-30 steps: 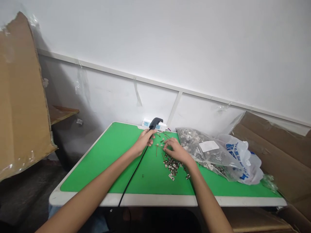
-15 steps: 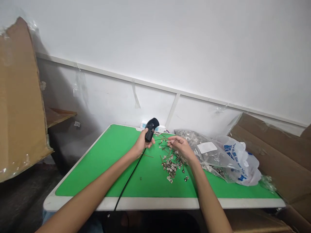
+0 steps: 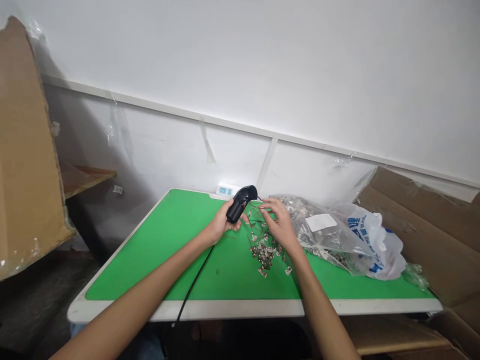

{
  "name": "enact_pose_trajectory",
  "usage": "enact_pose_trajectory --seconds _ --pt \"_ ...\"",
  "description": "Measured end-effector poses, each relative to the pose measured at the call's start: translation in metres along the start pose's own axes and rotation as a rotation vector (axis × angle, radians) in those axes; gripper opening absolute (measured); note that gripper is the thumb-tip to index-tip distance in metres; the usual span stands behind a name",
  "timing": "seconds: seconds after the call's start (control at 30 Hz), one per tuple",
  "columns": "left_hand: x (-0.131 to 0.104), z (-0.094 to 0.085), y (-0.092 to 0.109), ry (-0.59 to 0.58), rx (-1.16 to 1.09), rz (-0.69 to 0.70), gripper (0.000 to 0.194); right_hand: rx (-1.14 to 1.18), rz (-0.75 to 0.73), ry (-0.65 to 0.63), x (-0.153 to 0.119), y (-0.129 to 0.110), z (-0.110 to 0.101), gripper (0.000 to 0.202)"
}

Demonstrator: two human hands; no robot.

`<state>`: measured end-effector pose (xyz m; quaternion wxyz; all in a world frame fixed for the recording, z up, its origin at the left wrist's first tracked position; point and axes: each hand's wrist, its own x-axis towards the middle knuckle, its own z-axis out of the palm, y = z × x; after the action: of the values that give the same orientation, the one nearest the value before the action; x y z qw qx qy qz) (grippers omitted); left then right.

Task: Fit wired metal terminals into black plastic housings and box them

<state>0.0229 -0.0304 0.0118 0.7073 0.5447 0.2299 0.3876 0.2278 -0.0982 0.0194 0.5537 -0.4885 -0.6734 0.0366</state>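
A black curved plastic housing [image 3: 237, 209] with an open hollow side is gripped in my left hand [image 3: 222, 223], above the green mat. Thin reddish-brown wires [image 3: 254, 209] run between the housing and my right hand [image 3: 277, 220]. The fingertips of that hand are pinched together at the wires, apart from the housing. From below my left hand a black cable [image 3: 197, 277] runs down over the table's front edge. Beneath and in front of my right hand lies a heap of small metal parts [image 3: 264, 254], some with short brown wires.
A clear plastic bag of metal parts [image 3: 318, 235] and a white bag with blue print [image 3: 388, 252] lie on the right of the green-topped table [image 3: 150, 260]. Behind is a power strip [image 3: 224, 189] against the wall. Cardboard stands at left [image 3: 28, 150] and right [image 3: 423, 225].
My left hand has shifted slightly right and turned the housing, so its upper end leans farther right. My right hand has moved a little up and right. The view has shifted slightly.
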Motion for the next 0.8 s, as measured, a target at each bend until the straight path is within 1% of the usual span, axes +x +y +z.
enact_pose_trajectory --seconds 0.07,0.13,0.2,0.23,0.3,0.37,0.47,0.53,0.67,0.8 --pt "0.002 0.000 -0.004 0.021 0.040 -0.002 0.061 0.001 0.008 -0.051 -0.002 -0.003 0.003 0.020" --pt "0.003 0.000 -0.008 0.050 0.062 0.019 0.059 0.048 0.068 -0.088 -0.004 -0.005 0.008 0.022" --pt "0.003 0.001 -0.010 0.059 0.080 0.048 0.059 0.100 0.116 -0.085 -0.006 -0.007 0.013 0.029" --pt "0.003 0.002 -0.011 0.053 0.089 0.059 0.059 0.112 0.122 -0.075 -0.006 -0.007 0.015 0.028" --pt "0.001 0.005 -0.012 0.035 0.100 0.076 0.058 0.088 0.091 -0.049 -0.006 -0.008 0.018 0.019" --pt "0.000 0.007 -0.011 0.020 0.090 0.093 0.057 0.033 0.025 -0.023 -0.006 -0.009 0.021 0.014" --pt "-0.002 0.009 -0.011 0.008 0.066 0.114 0.057 -0.029 -0.068 -0.004 -0.006 -0.011 0.022 0.015" --pt "-0.003 0.010 -0.010 0.012 0.059 0.121 0.056 -0.058 -0.109 -0.014 -0.006 -0.013 0.023 0.016" --pt "-0.002 0.010 -0.012 0.019 0.086 0.139 0.056 -0.128 -0.148 -0.045 -0.009 -0.014 0.025 0.019" --pt "0.000 0.008 -0.016 -0.004 0.133 0.159 0.062 -0.166 -0.166 -0.042 -0.011 -0.013 0.026 0.021"
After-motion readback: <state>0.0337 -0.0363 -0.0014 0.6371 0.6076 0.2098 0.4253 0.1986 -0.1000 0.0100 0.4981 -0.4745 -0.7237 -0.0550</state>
